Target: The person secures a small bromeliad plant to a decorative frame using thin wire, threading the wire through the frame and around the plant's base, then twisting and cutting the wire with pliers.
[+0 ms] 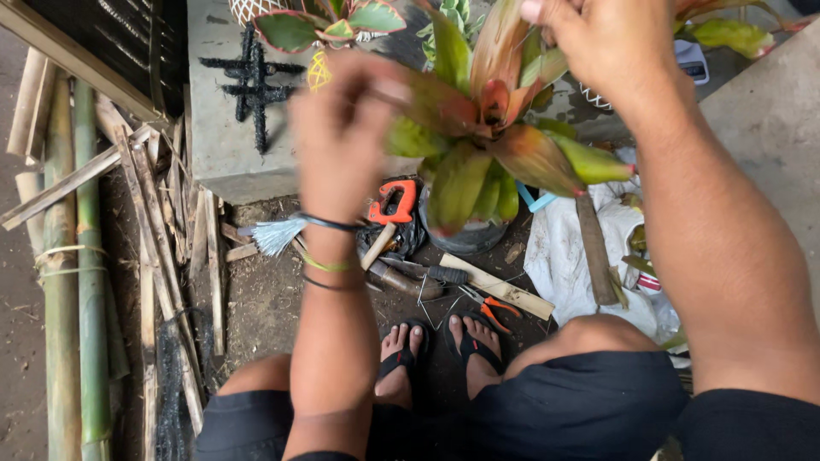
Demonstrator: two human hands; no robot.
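Bare dirt underfoot, both hands grasp leaves of the potted bromeliad: left hand low, right hand high, steadying it.

Bare arms, no sleeves showing. The left wrist carries thin bands: dark ones and a yellow-green one. Dark shorts sit at six o'clock, with black thong sandals on bare feet.

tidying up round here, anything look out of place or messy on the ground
Yes. Hand tools lie scattered on the bare dirt just ahead of the sandalled feet: orange-handled pliers, an orange-handled saw and a wooden-handled tool. Split bamboo strips lie crisscrossed at the left.
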